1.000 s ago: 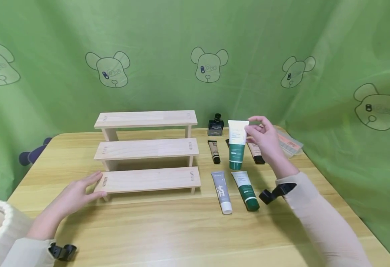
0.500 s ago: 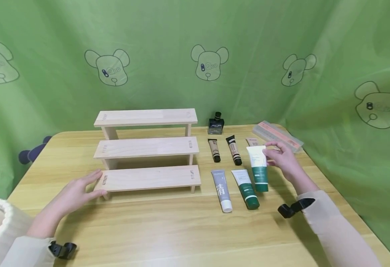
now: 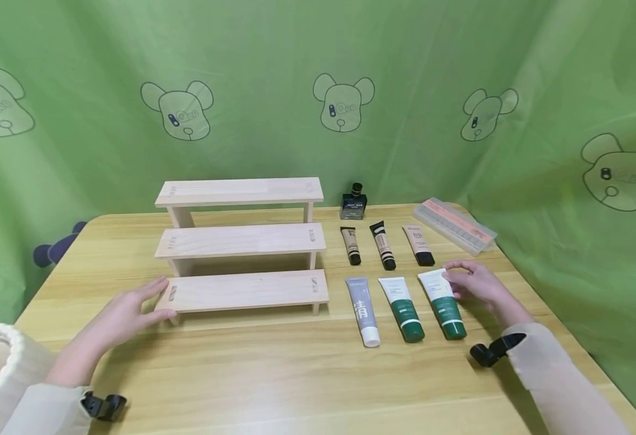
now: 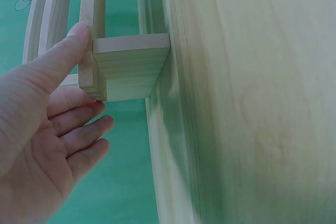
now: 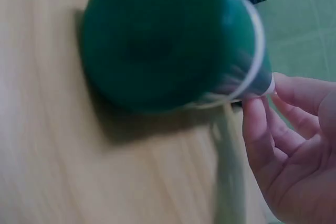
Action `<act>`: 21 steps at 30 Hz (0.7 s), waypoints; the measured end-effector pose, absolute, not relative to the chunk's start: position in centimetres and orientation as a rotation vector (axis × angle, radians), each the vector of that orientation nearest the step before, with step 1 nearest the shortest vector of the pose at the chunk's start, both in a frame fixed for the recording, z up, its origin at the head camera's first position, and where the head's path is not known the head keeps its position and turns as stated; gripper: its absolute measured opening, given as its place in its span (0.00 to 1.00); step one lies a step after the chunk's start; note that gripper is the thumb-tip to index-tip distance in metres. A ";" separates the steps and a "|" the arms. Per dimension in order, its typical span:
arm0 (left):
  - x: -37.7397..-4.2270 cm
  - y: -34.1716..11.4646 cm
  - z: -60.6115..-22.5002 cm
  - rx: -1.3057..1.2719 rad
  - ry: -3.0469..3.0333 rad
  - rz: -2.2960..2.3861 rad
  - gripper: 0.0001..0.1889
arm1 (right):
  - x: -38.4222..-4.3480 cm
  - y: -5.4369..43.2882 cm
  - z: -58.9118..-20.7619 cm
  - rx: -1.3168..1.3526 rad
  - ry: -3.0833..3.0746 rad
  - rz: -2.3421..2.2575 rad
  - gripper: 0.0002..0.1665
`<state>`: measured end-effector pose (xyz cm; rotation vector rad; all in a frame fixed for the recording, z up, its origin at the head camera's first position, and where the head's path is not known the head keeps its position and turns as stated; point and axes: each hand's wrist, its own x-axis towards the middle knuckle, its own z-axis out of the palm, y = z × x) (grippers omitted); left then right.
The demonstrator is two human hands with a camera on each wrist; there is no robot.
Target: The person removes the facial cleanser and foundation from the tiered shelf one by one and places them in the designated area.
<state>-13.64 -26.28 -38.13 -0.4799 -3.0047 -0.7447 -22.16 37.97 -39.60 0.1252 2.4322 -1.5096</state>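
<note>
My right hand (image 3: 476, 285) pinches the flat white end of a white-and-green squeeze tube (image 3: 442, 302) between thumb and fingers. Its green cap (image 5: 152, 40) fills much of the right wrist view, low over the wooden tabletop with a shadow beside it. Left of it lie a matching white-and-green tube (image 3: 402, 308) and a grey-blue tube (image 3: 363, 311) with a white cap. A three-step wooden display stand (image 3: 242, 293) stands at the middle left. My left hand (image 3: 124, 314) holds the left end of its lowest step, thumb on the front edge (image 4: 86, 45), the other fingers loosely bent.
Behind the front row lie three smaller tubes: a beige one (image 3: 350, 246), a black-ended one (image 3: 383, 244) and a pink one (image 3: 418, 244). A dark perfume bottle (image 3: 353, 205) stands at the back, a clear flat case (image 3: 454, 225) at back right. A white ribbed container (image 3: 16, 362) sits front left.
My right hand has carried the white-and-green tube rightward, toward me and down, beside its matching tube. The smaller tubes behind are uncovered. My left hand stays on the stand.
</note>
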 end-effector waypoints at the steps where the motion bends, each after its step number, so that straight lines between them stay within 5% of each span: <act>1: -13.7 -26.3 -38.2 -0.480 -3.005 -0.743 0.39 | -22.2 38.1 -39.7 0.125 2.430 -1.497 0.31; 21: -14.1 -26.7 -37.7 -0.493 -3.029 -0.780 0.40 | -22.7 40.4 -38.8 0.062 2.387 -1.320 0.32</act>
